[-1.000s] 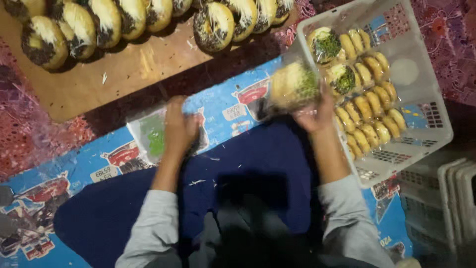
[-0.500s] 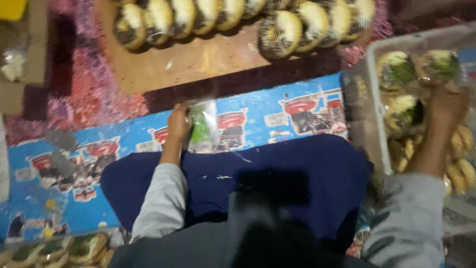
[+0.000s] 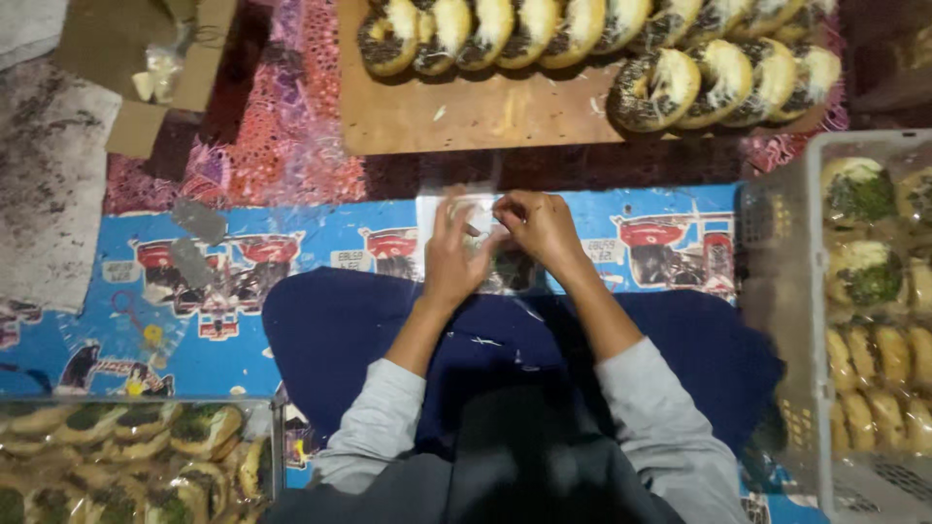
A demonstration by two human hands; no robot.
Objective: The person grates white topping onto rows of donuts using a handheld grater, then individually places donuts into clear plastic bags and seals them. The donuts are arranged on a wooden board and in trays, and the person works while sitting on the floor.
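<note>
- Lying on the blue printed mat (image 3: 291, 243), a clear, glossy plastic bag (image 3: 481, 243) sits between both hands.
- Left hand (image 3: 454, 254) fingers pinch its top edge; right hand (image 3: 544, 231) fingers pinch the same edge.
- Beyond, chocolate-topped doughnuts (image 3: 670, 87) line a wooden board (image 3: 466, 121).

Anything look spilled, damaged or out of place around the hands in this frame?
Nothing serious. Both hands, left hand and right hand, work a clear plastic bag over the blue mat. Pale crumbs lie scattered on the wooden board, and a torn cardboard box lies open at upper left.
</note>
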